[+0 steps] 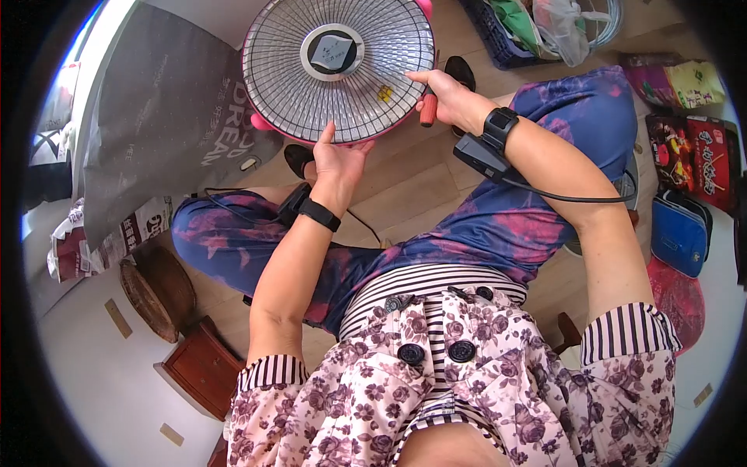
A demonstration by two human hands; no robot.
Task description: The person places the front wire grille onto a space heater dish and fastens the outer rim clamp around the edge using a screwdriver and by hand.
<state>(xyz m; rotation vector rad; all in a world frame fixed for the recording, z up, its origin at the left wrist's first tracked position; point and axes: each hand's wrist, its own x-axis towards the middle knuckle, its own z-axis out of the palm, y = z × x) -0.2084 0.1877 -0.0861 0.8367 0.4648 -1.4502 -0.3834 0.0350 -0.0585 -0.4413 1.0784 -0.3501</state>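
Note:
A round heater with a wire grille (381, 50) and a pink rim is at the top centre, its front facing up toward me. My left hand (340, 162) is at the lower edge of the heater, with its thumb on the grille and its fingers under the rim. At the right edge, my right hand (451, 97) has its index finger on the grille and its other fingers curled round a screwdriver with a red handle (428, 110). The screwdriver's shaft points up beside the rim. A yellow sticker (384, 94) shows on the grille.
Grey printed sheeting (156, 109) hangs at the left. A dark crate (498, 35) with bags stands at the top right. Along the right side are a red and black package (692, 159) and a blue case (679, 233). A brown wooden stool (202, 366) lies lower left.

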